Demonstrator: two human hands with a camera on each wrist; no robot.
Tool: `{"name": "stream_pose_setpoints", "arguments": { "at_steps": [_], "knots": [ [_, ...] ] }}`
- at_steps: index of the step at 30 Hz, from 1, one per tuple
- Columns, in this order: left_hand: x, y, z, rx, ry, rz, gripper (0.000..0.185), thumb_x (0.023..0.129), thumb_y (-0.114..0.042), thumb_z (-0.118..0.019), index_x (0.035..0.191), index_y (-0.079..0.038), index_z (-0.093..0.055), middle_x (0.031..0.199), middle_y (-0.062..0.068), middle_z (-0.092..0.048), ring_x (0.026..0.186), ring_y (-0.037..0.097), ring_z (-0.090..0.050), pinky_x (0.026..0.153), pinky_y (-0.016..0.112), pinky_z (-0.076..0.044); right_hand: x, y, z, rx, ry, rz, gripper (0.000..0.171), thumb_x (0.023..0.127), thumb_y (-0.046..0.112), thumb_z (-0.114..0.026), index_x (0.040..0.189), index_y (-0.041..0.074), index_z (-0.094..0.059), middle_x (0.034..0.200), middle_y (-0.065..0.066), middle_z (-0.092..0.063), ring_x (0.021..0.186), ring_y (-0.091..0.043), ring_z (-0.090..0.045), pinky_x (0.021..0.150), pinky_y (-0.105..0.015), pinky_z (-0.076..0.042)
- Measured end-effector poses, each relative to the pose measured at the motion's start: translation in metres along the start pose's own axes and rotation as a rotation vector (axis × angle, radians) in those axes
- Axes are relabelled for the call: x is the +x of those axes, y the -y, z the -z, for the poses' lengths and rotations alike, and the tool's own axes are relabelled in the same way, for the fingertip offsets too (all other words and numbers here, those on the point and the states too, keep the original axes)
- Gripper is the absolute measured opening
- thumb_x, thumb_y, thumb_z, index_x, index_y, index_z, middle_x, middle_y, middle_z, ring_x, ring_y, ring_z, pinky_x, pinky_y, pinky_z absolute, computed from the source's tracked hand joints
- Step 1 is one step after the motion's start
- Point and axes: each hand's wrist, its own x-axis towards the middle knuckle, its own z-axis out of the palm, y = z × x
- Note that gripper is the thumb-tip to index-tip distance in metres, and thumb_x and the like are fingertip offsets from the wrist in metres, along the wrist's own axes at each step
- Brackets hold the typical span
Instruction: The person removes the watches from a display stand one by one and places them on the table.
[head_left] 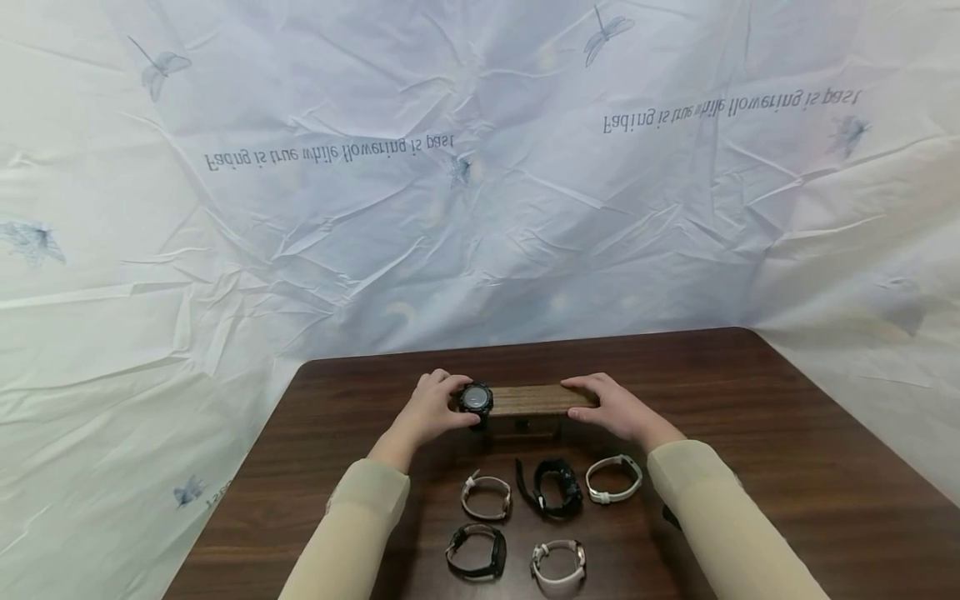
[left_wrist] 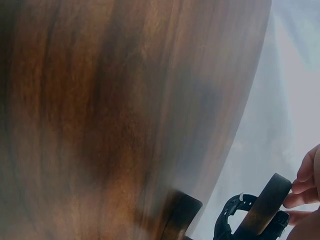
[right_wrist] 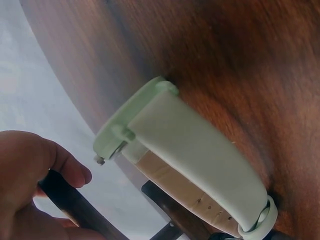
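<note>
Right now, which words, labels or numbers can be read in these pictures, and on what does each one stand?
"Fading is true while flowering is past": printed on the white sheet behind the table, on its left part.
"Fading is true while flowering is past": the same line again, on its right part.
Black watch face: too small to read.
Watches on the table: nothing readable.

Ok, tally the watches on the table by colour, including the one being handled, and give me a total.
Black watches: 3, one on the wooden stand held by the left hand, one in the near row's middle, one at front left.
White or pale watches: 3, at and.
Total: 6 watches.
</note>
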Motion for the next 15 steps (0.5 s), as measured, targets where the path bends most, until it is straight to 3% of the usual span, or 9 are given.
{"name": "stream_pose_setpoints", "arguments": {
  "at_steps": [15],
  "knots": [
    [-0.0035, 0.0047, -0.0064, -0.050, -0.038, -0.017, 0.062, 0.068, -0.049, -0.067, 0.120, -0.021, -0.050, 0.103, -0.002, -0.043, 0.090, 0.016, -0.036, 0.070, 0.034, -0.038, 0.0009, -0.0049, 0.0077, -0.040, 0.012, 0.013, 0.059, 0.075, 0.046, -0.060, 0.128, 0.029, -0.041, 0.133, -0.005, -0.033, 0.120, -0.029, -0.032, 0.086, -0.049, -0.033]
  ]
}}
